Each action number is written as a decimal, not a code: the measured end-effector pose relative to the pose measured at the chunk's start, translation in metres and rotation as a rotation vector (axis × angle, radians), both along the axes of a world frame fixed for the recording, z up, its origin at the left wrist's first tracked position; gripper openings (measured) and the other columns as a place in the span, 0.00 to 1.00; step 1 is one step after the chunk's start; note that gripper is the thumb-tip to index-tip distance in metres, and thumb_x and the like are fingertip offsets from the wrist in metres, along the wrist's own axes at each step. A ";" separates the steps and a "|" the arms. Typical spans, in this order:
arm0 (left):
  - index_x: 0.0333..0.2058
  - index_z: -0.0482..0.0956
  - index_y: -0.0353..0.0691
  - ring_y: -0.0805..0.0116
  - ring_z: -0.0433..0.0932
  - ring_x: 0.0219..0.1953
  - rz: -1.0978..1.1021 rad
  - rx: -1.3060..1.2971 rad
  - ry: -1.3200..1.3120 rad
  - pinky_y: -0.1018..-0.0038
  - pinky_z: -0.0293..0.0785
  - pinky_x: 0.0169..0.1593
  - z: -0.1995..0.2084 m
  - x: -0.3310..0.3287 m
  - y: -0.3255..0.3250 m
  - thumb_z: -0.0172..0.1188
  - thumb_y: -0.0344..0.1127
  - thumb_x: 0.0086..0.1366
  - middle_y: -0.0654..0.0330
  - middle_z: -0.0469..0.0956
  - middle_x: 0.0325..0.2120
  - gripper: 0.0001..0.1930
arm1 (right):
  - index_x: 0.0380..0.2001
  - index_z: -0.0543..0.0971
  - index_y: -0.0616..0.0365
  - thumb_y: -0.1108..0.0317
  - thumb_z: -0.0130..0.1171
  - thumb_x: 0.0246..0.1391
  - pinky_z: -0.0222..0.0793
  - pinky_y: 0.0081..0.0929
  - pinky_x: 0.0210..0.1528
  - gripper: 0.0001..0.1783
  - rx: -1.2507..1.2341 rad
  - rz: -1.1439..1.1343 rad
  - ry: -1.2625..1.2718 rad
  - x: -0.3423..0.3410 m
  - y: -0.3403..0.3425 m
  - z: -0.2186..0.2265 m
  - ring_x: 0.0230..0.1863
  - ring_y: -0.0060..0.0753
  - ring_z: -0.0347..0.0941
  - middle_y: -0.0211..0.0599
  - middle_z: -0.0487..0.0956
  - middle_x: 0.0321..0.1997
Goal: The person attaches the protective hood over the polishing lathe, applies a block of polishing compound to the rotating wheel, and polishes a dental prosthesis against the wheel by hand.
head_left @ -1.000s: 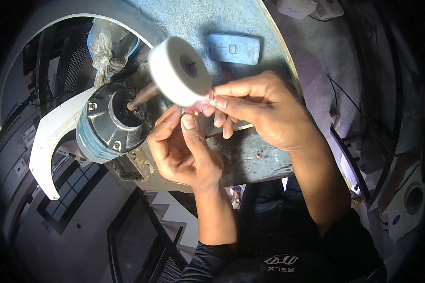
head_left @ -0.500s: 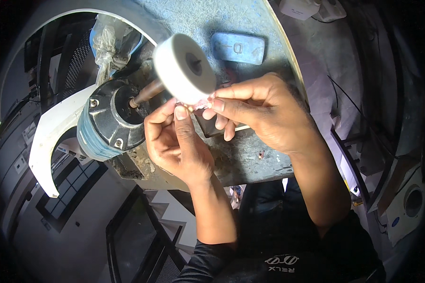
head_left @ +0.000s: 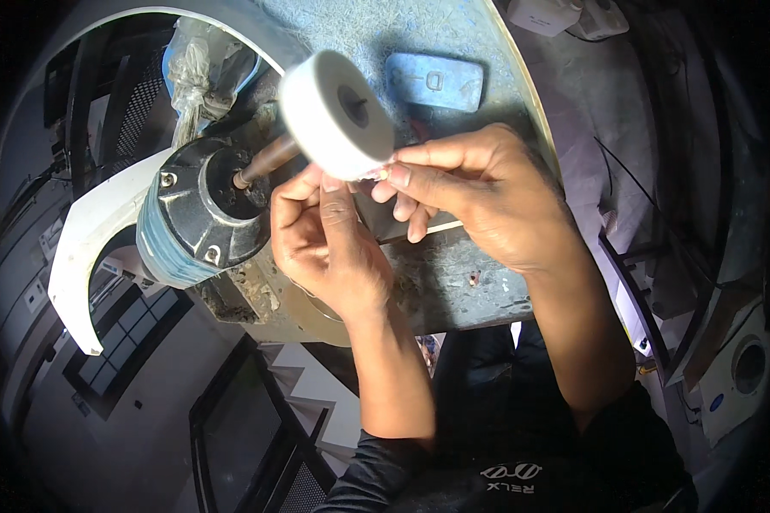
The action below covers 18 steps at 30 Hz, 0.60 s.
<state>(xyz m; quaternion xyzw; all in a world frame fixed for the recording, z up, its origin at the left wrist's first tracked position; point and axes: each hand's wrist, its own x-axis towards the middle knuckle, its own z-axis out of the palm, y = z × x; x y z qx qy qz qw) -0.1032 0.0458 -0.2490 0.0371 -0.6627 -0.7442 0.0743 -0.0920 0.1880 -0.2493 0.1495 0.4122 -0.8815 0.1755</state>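
A white buffing wheel (head_left: pixel 338 115), blurred as if spinning, sits on the shaft (head_left: pixel 269 161) of a black and blue polishing motor (head_left: pixel 201 214). Against its lower rim is a small pink and cream piece (head_left: pixel 371 174) that looks like a denture, mostly covered by fingers and the wheel. My left hand (head_left: pixel 329 244) pinches its left end between thumb and forefinger, close to the shaft. From the right, my right hand (head_left: pixel 479 201) grips the other end with thumb and forefinger, its remaining fingers curled below. Both hands are closed.
Beyond the wheel a blue polishing bar (head_left: pixel 434 83) lies on the dusty bench (head_left: pixel 342 26). A curved white guard (head_left: pixel 81 248) arches around the motor's left side. A knotted clear plastic bag (head_left: pixel 195 77) is behind the motor. A reddish crumb (head_left: pixel 474 279) rests near the bench's front edge.
Both hands have shifted slightly up, the left one also a little to the right. The pink piece shows less, tucked closer under the wheel. The whole view has shifted slightly.
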 end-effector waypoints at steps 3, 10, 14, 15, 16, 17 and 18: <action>0.38 0.73 0.27 0.72 0.78 0.35 0.018 -0.031 -0.004 0.77 0.75 0.41 0.000 -0.001 -0.003 0.54 0.20 0.65 0.51 0.80 0.33 0.04 | 0.43 0.80 0.70 0.74 0.58 0.58 0.76 0.20 0.28 0.12 0.054 0.044 0.005 -0.001 -0.001 0.002 0.29 0.22 0.76 0.42 0.82 0.34; 0.39 0.73 0.28 0.73 0.78 0.34 0.000 -0.046 0.016 0.79 0.74 0.40 -0.002 -0.002 -0.002 0.54 0.21 0.65 0.52 0.80 0.33 0.04 | 0.36 0.81 0.72 0.75 0.59 0.57 0.74 0.17 0.25 0.09 -0.010 -0.094 -0.005 0.000 -0.006 -0.002 0.23 0.19 0.75 0.40 0.82 0.28; 0.38 0.73 0.28 0.73 0.78 0.34 0.019 -0.050 -0.018 0.79 0.74 0.41 0.002 -0.001 -0.002 0.55 0.20 0.64 0.52 0.80 0.33 0.04 | 0.36 0.81 0.72 0.75 0.59 0.57 0.76 0.18 0.25 0.09 0.023 -0.023 0.013 -0.001 -0.006 -0.003 0.24 0.20 0.76 0.41 0.82 0.29; 0.37 0.72 0.28 0.69 0.78 0.33 0.027 -0.063 -0.010 0.75 0.75 0.41 0.001 -0.002 -0.001 0.54 0.20 0.65 0.51 0.78 0.31 0.03 | 0.36 0.81 0.72 0.75 0.59 0.57 0.76 0.18 0.25 0.09 0.014 -0.048 0.021 -0.001 -0.006 -0.005 0.24 0.20 0.76 0.41 0.82 0.29; 0.37 0.71 0.28 0.65 0.78 0.33 0.034 -0.078 -0.003 0.72 0.77 0.41 0.001 -0.002 0.000 0.52 0.20 0.65 0.50 0.77 0.29 0.03 | 0.36 0.81 0.72 0.75 0.59 0.57 0.76 0.18 0.25 0.09 0.005 -0.074 0.029 0.000 -0.006 -0.006 0.24 0.20 0.76 0.41 0.82 0.29; 0.37 0.71 0.28 0.65 0.78 0.33 0.026 -0.091 -0.002 0.72 0.77 0.41 0.000 -0.003 0.000 0.52 0.20 0.65 0.50 0.77 0.30 0.03 | 0.36 0.81 0.72 0.75 0.59 0.57 0.76 0.18 0.25 0.09 0.003 -0.076 0.030 0.000 -0.006 -0.006 0.24 0.20 0.76 0.41 0.82 0.29; 0.37 0.71 0.28 0.65 0.78 0.33 0.024 -0.094 0.000 0.72 0.77 0.41 -0.001 -0.003 -0.001 0.52 0.20 0.65 0.50 0.77 0.30 0.03 | 0.36 0.81 0.72 0.75 0.59 0.57 0.76 0.18 0.26 0.09 -0.001 -0.074 0.018 0.000 -0.007 -0.006 0.24 0.21 0.76 0.41 0.82 0.29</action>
